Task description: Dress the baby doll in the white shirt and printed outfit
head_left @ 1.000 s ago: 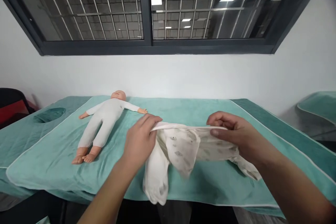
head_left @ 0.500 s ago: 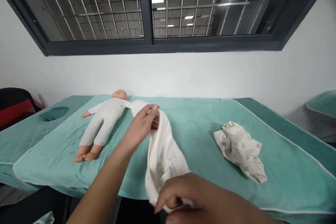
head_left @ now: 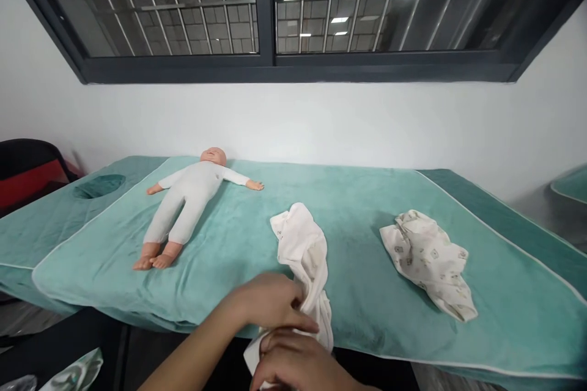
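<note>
1. While the left hand (head_left: 269, 299) pinches the white garment (head_left: 300, 237) between thumb and fingers, the right hand (head_left: 298, 361) curls just nearer, over the garment's near end; whether it grips is hidden.
2. Beyond both hands, the garment's far end lies bunched on the teal cover (head_left: 360, 214).
3. Beyond and left of them, a doll (head_left: 196, 188) lies outstretched; well right, a crumpled printed garment (head_left: 426, 256).

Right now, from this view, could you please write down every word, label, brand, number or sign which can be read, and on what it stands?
Readable text: none.
Crumpled patterned cloth: small printed marks, too small to read.
White garment at the hands: a few faint marks near its far end, too small to read.
Doll: one small mark on its chest, too small to read.
</note>
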### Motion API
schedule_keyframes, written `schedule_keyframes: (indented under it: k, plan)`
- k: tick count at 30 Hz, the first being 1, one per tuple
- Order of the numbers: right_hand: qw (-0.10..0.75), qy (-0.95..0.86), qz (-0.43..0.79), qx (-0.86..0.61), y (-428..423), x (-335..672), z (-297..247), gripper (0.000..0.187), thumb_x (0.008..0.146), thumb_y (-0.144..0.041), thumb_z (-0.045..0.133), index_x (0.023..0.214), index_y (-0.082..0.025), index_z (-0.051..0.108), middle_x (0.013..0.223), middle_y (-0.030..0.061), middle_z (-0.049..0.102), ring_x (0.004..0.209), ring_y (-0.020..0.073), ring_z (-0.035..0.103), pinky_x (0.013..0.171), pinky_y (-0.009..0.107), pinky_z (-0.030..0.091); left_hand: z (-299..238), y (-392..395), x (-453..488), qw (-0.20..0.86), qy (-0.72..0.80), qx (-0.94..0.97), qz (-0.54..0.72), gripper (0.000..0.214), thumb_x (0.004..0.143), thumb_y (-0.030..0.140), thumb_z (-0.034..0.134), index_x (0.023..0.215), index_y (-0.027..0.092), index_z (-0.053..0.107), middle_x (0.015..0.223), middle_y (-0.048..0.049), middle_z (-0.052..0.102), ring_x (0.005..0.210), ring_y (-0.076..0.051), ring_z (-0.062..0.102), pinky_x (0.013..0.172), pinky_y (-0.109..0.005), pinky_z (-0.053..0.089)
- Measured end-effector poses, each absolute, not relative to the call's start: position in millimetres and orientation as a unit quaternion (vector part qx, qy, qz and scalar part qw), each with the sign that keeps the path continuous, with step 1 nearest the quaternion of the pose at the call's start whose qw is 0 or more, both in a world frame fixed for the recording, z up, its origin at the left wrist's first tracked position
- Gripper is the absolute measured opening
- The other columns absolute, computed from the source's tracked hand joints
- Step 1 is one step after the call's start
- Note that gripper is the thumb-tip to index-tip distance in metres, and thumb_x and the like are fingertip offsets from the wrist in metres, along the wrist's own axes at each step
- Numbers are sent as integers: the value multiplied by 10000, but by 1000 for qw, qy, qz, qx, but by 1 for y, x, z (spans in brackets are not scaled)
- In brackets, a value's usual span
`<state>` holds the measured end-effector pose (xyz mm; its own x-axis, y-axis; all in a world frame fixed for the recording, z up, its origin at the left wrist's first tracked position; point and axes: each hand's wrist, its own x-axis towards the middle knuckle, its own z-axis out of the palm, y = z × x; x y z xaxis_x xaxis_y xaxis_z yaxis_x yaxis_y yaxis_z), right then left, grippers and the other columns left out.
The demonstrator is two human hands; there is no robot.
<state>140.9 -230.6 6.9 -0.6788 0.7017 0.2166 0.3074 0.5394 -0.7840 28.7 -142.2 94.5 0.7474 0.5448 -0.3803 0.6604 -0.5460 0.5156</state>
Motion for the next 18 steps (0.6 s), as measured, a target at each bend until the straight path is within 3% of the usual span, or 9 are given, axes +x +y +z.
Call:
schedule_keyframes:
  k: [4,7,8,11,14,16,18]
  plan:
    - [228,-898,309,-215,-229,141,6,157,900,-372,557,976,-336,689,893,-21,738,886,190,684,849,248,523,82,-146,33,320,390,863,-8,318,875,444,491,703,179,535,790,-27,609,693,-162,533,603,-278,369]
    - [289,-854,302,-309,-219,176,55,192,895,-336,580,1069,-361,657,912,-49,738,804,174,695,785,245,542,100,-147,22,325,409,850,63,294,932,371,394,751,180,524,823,-24,601,747,-162,536,667,-282,396]
    - [313,-829,295,-358,-212,191,75,264,921,-305,552,1179,-316,608,1075,9,716,961,200,676,880,294,523,110,-148,17,334,396,853,69,297,939,371,390,755,182,526,809,-15,597,750,-159,534,677,-278,396]
    - [352,-791,307,-395,-183,220,127,408,914,-164,498,1300,-292,518,1306,39,600,1164,182,579,993,343,467,143,-155,4,347,351,867,62,330,937,421,439,732,182,538,776,5,586,746,-147,530,671,-263,380]
    - [233,-841,370,-318,-157,218,151,636,780,-45,539,1362,-293,478,1337,28,568,1243,198,513,1016,365,433,170,-161,-2,351,314,881,40,380,918,450,500,661,171,519,704,21,549,676,-119,508,624,-247,356]
    - [141,-843,444,-268,-148,209,155,606,738,-60,593,1296,-291,537,1209,6,636,1108,193,592,894,321,483,182,-164,-7,360,293,885,31,388,917,447,509,645,169,525,653,32,528,618,-103,491,594,-240,349]
    - [118,-824,492,-255,-144,201,154,443,740,-114,639,1153,-273,617,1083,-17,670,970,172,626,804,282,482,189,-165,-14,354,292,888,35,385,919,460,497,668,177,568,636,31,544,602,-108,501,589,-238,358]
